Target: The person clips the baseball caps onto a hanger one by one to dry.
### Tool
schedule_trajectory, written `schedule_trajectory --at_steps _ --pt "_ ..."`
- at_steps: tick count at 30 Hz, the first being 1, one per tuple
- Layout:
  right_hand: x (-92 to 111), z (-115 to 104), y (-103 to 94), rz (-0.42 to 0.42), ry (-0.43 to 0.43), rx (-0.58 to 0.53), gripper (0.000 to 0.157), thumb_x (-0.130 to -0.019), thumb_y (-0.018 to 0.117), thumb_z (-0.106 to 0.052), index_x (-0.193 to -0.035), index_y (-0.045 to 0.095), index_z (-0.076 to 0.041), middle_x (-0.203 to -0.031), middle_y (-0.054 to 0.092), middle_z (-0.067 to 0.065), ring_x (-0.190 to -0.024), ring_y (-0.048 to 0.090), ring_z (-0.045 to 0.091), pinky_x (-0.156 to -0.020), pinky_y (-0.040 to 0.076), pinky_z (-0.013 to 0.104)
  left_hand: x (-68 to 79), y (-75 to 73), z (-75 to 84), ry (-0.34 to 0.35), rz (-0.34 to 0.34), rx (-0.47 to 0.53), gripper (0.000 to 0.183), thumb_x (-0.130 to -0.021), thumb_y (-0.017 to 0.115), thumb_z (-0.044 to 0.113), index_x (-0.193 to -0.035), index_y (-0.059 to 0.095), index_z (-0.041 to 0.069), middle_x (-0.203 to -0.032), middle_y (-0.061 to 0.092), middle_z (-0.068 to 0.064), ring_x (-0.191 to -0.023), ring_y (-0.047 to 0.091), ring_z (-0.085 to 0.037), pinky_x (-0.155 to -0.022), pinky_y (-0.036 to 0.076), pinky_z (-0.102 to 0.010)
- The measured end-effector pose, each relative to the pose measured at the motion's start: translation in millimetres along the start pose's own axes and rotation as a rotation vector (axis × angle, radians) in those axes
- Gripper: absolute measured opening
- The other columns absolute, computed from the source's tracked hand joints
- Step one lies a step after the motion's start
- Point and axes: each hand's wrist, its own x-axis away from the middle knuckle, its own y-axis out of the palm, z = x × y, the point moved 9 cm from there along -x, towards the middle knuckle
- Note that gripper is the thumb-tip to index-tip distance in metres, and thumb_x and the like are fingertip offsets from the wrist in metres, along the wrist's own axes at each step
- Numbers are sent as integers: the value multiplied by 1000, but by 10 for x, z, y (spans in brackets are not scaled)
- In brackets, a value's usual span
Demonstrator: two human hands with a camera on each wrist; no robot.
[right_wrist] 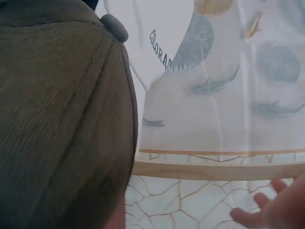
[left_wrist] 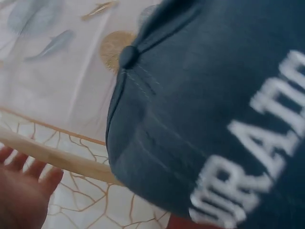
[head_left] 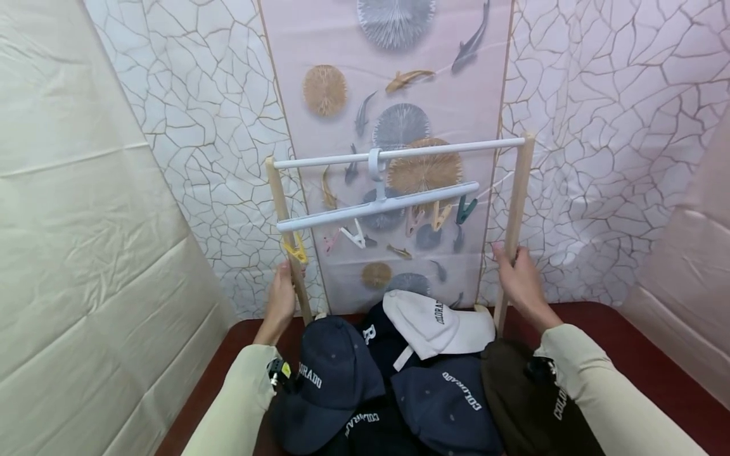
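Observation:
A small rack with wooden posts and a white top rod (head_left: 479,147) stands behind a group of caps. My left hand (head_left: 282,296) holds its left post (head_left: 278,196), and my right hand (head_left: 520,282) grips the right post (head_left: 518,196) with the thumb on its inner side. From the rod hangs a white clip hanger (head_left: 342,217), tilted up to the right, with several coloured clothespins, including a yellow clothespin (head_left: 296,249) and a green clothespin (head_left: 465,209). In the left wrist view, the fingers (left_wrist: 34,168) lie along the wooden post.
A white cap (head_left: 428,323), a navy cap (head_left: 336,358), a blue cap (head_left: 445,405) and a brown cap (head_left: 530,405) lie close together on the dark red table (head_left: 644,354). Patterned cloth (head_left: 205,126) hangs behind, with pale cloth (head_left: 74,221) at the sides.

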Motion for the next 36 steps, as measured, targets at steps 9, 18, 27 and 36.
schedule_trajectory --at_steps 9,18,27,36 --pt "-94 57 95 70 5 -261 76 -113 7 -53 -146 43 6 -133 55 25 -124 53 33 -102 42 44 -160 146 10 46 52 221 70 -117 12 45 -128 57 -8 -103 70 -25 -98 70 -36 -95 53 -47" --pt "-67 43 100 115 -76 -433 51 -116 16 -35 -101 46 4 -79 43 0 -65 40 11 -61 37 21 -161 192 -72 64 110 239 56 -115 14 49 -92 45 9 -78 41 0 -67 41 -13 -66 40 -27" --pt "-77 172 154 157 -62 -549 45 -115 21 -39 -101 46 -4 -80 41 -1 -68 38 10 -64 34 21 -189 183 -116 86 98 197 58 -114 13 54 -90 45 11 -78 42 -1 -68 42 -15 -68 43 -28" --pt "-103 262 204 137 -66 -584 41 -117 24 -39 -109 49 -7 -83 42 0 -73 39 15 -68 36 24 -154 201 -126 122 87 248 60 -111 18 62 -94 45 11 -79 40 1 -68 41 -13 -65 40 -24"
